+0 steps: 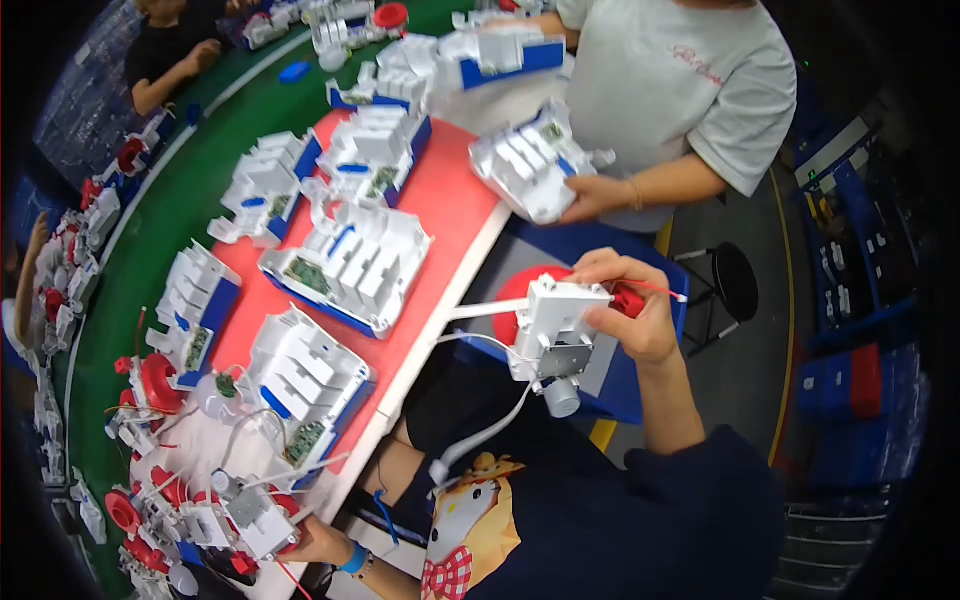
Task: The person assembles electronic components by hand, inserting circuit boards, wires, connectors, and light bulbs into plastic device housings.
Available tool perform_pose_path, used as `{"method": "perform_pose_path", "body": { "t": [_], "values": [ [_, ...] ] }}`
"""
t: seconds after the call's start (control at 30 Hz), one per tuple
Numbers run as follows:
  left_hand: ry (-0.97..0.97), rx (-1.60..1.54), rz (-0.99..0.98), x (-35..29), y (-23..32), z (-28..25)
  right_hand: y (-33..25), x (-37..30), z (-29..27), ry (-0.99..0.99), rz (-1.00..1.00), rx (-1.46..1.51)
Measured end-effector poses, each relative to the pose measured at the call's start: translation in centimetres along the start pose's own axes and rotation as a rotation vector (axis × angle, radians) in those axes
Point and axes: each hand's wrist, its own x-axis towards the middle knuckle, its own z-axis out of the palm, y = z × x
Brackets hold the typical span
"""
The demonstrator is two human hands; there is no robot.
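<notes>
My right hand (640, 315) is closed around a white plastic motor unit (555, 325), raised over my lap to the right of the table. The unit carries a grey plate, a round grey motor, a red disc behind it, a thin white arm and loose cables. My left hand (325, 545), low at the near table edge, grips a similar white motor unit (262, 525) with red parts; some of its fingers are hidden beneath it. Beyond that unit, an open white housing (310, 370) with a blue base and green circuit board lies on the red table top (450, 215).
Several more white-and-blue housings (350, 260) stand on the table. Red-wheeled units (150, 505) are piled at the near left. A green conveyor (130, 290) curves along the left. Across from me, a co-worker's hand (600, 195) holds a housing. A black stool (735, 285) stands at right.
</notes>
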Motion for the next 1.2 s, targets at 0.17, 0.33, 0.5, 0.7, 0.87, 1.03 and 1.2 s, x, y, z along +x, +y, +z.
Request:
{"method": "perform_pose_path", "body": {
  "t": [0.17,0.33,0.5,0.7,0.87,1.03,1.2],
  "values": [
    [0.002,-0.047,0.008,0.9,-0.2,-1.1,8.6,-2.8,-6.5,0.295,0.616,-0.021],
    [-0.042,-0.049,0.087,0.6,0.6,0.0,23.6,-4.7,-12.0,0.624,1.028,-0.052],
    [0.012,0.072,0.037,1.2,0.7,-1.2,35.3,-4.5,-8.5,0.672,1.005,-0.299],
    [0.086,0.317,0.090,0.9,0.6,-1.2,38.6,-3.6,-6.5,0.535,0.956,-0.391],
    [0.050,0.343,0.156,1.2,0.7,-1.6,38.3,-3.2,-6.0,0.460,0.939,-0.639],
    [0.045,0.309,0.152,1.0,0.6,-1.5,38.8,-3.1,-6.1,0.380,0.935,-0.722],
    [0.062,0.273,0.074,0.6,1.5,-1.5,38.8,-3.0,-4.7,0.248,0.918,-0.758]
  ]
}}
